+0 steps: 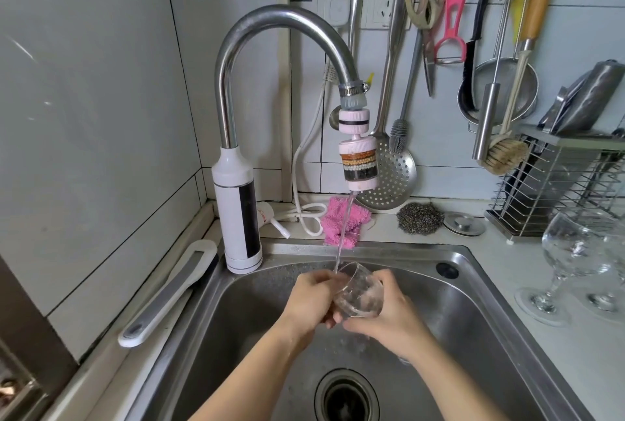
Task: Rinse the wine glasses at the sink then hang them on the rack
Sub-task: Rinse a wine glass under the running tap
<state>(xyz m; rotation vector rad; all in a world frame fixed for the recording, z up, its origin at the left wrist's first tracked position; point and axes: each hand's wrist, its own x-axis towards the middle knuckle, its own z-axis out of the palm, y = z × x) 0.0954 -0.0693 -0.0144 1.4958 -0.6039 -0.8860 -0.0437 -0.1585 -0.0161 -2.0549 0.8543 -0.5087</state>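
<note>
Over the steel sink (473, 302) I hold a clear wine glass (360, 292), its bowl tilted with the mouth up and to the left. A thin stream of water (343, 234) runs from the faucet filter (358, 163) into the mouth. My left hand (313, 299) grips the bowl from the left, fingers curled around it. My right hand (389, 317) grips the bowl from the right and below; the stem is hidden under it. Two more wine glasses (571, 251) stand upright on the counter at the right.
A curved faucet (270, 25) rises at the sink's back left. A wire dish rack (558, 180) stands at back right, with utensils hanging above. A pink cloth (345, 221), a steel scourer (419, 217) and a drain plug (464, 223) lie behind the sink. The drain (346, 397) is below my hands.
</note>
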